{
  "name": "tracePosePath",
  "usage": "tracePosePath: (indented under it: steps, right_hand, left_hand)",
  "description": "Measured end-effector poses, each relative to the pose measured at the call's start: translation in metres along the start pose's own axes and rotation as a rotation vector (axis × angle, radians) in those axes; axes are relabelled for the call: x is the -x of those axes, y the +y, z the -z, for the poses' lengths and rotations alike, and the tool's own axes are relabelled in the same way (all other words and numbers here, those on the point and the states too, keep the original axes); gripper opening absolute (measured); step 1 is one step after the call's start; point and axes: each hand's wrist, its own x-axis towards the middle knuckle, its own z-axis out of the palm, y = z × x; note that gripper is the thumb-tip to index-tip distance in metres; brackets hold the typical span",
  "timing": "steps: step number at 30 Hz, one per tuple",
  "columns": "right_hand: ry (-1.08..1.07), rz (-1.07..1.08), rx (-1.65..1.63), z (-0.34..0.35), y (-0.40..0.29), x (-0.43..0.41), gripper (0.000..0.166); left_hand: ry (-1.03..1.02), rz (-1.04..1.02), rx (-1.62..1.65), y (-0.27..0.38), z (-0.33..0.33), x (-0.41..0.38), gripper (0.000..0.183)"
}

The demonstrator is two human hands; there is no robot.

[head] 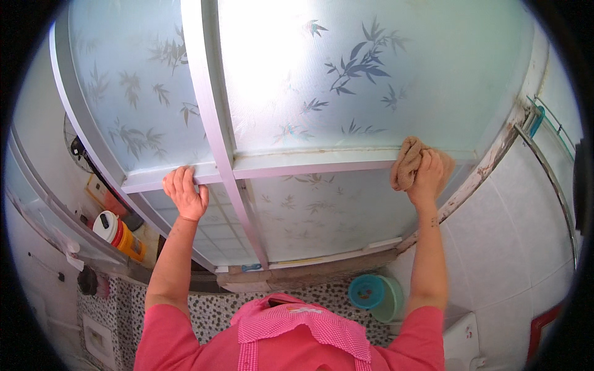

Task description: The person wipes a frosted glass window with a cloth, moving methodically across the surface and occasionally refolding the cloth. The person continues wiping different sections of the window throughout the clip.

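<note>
In my right hand (426, 181) is a folded brown cloth (407, 163), pressed against the right end of the horizontal metal rail (320, 166). My left hand (184, 191) grips the same crossbar level on the narrower sliding door to the left, fingers over the door's ledge (206, 172). Frosted glass (287, 83) with a leaf pattern rises above the rail, and a lower pane (325, 218) with fainter leaves lies below it. A vertical metal door stile (211, 92) stands between my hands.
A blue basin (366, 291) overlaps a green bucket (390, 301) on the pebble-patterned floor (211, 315). Beyond the door's left edge stands a yellow bucket with a white lid (118, 234), near a black fan (76, 146). A metal towel bar (552, 181) runs along the tiled wall at right.
</note>
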Motion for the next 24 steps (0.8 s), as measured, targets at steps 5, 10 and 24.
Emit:
tracePosePath:
  steps: [5, 10, 24]
  right_hand:
    - [0.029, 0.068, -0.032, 0.008, -0.042, -0.002, 0.046]
    - [-0.122, 0.129, -0.204, 0.013, -0.101, -0.006, 0.061]
    - [-0.002, 0.335, -0.507, 0.014, -0.220, -0.005, 0.057]
  left_hand:
    - [0.061, 0.037, 0.017, 0.007, -0.003, -0.002, 0.045]
    - [0.024, 0.064, 0.002, 0.013, 0.002, -0.008, 0.044]
    - [0.000, 0.030, -0.017, 0.003, 0.000, -0.004, 0.048]
